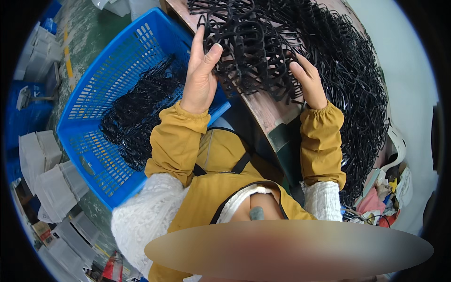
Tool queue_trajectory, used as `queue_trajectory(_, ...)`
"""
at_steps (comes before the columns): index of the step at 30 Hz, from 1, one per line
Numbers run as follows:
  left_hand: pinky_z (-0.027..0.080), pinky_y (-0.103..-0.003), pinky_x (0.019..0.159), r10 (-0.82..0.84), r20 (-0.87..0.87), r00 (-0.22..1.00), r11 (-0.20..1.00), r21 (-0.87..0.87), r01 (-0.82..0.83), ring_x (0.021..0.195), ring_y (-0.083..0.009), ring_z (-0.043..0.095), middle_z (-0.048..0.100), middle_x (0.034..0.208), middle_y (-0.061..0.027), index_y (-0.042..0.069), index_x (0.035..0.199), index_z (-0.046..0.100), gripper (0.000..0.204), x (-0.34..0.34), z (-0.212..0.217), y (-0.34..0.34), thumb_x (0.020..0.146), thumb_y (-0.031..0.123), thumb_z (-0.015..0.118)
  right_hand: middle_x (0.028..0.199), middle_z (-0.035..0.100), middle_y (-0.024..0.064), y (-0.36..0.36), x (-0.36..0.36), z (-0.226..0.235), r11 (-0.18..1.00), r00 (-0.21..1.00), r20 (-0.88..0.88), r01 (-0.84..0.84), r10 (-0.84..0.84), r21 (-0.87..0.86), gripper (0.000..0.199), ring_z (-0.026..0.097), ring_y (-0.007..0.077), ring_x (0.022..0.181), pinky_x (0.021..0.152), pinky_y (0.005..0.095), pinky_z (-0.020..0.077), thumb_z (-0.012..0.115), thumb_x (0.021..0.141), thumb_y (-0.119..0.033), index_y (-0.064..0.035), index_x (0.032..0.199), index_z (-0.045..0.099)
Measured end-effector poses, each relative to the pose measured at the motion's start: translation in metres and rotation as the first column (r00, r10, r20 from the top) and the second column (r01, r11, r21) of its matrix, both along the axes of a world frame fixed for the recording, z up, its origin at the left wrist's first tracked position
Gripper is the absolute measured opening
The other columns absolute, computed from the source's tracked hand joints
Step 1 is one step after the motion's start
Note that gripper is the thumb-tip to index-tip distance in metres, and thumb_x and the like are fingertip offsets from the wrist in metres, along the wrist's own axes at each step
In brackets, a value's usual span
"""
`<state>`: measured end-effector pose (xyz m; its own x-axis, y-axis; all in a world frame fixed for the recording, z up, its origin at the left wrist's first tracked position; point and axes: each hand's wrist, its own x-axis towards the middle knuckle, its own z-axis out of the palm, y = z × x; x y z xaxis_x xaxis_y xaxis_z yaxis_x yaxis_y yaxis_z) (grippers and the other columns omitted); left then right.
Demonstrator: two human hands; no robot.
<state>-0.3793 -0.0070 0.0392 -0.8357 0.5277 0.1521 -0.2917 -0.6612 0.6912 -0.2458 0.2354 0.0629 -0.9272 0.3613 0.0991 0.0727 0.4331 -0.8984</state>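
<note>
A bundle of thin black looped strips (256, 51) is held between my two hands at the work table. Their exact kind is unclear. My left hand (201, 77) presses on the bundle's left side, thumb and index finger pointing up, with the other fingers mostly hidden. On the right side, my right hand (310, 81) holds the bundle with the thumb in front and fingers partly behind the loops. A large heap of similar black strips (354, 80) covers the table to the right. More black strips (136, 113) lie in a blue plastic basket (101, 77) at my left.
The pinkish table (268, 110) has its near edge between the basket and my right forearm. White bins (51, 178) stand on the green floor (96, 40) at the far left. Cloths and cables (376, 202) lie at the right, beside a pale wall (408, 89).
</note>
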Motion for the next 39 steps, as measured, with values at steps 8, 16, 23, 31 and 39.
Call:
queue_trajectory(8,0.029,-0.035,0.12,0.105,-0.277,0.955,0.925,-0.326,-0.196,0.142,-0.0244,0.039,0.036,0.158,-0.0164,-0.002,0.162,0.019,0.077,-0.004,-0.032,0.025,0.108,0.039,0.055,0.098,0.072,0.0164,-0.011,0.001,-0.015,0.973,0.994,-0.033,0.107,-0.103,0.203,0.056,0.068,0.0242,0.088,0.081,0.0346,0.0532,0.066,0.1,-0.04,0.0057,0.131,0.062)
queue_trajectory(16,0.026,-0.04,0.122,0.138,-0.349,0.927,0.856,-0.43,-0.289,0.146,-0.0326,0.037,0.035,0.161,-0.0228,-0.005,0.159,0.026,0.072,0.017,-0.062,0.033,0.109,0.039,0.052,0.106,0.069,0.0275,-0.014,0.028,-0.009,0.921,0.989,-0.066,0.146,-0.131,0.36,0.052,0.066,0.0444,0.1,0.087,0.0435,0.0514,0.06,0.102,-0.043,0.0048,0.124,0.063)
queue_trajectory(23,0.043,-0.043,0.103,0.164,-0.737,0.655,0.611,-0.446,-0.654,0.118,-0.0363,0.059,0.063,0.127,-0.0242,-0.007,0.141,0.052,0.047,-0.002,-0.065,0.037,0.109,0.028,0.05,0.118,0.067,0.0196,-0.041,0.041,0.016,0.612,0.964,-0.058,0.211,-0.261,0.762,0.044,0.063,0.0385,0.112,0.095,0.0464,0.0513,0.065,0.097,-0.035,-0.0009,0.125,0.064)
queue_trajectory(31,0.047,-0.034,0.103,0.259,-0.729,0.633,0.868,-0.112,-0.484,0.115,-0.0219,0.06,0.064,0.124,-0.0146,-0.007,0.127,0.061,0.031,0.132,0.01,0.059,0.097,-0.005,0.054,0.095,0.069,0.0177,-0.148,0.237,-0.019,0.874,0.787,-0.535,0.457,-0.308,0.168,0.026,0.069,0.0252,0.078,0.069,0.0321,0.0557,0.058,0.08,0.016,0.0056,0.1,0.071)
queue_trajectory(39,0.045,-0.047,0.107,-0.186,-0.98,0.073,0.959,-0.197,-0.204,0.122,-0.0428,0.056,0.06,0.13,-0.0239,-0.005,0.137,0.052,0.064,0.26,0.035,0.265,0.088,0.031,0.074,0.087,0.062,0.01,-0.196,0.428,-0.047,0.336,0.208,-0.406,0.901,-0.89,-0.273,0.018,0.056,0.0114,0.064,0.058,0.023,0.0439,0.046,0.092,0.011,0.0057,0.092,0.063)
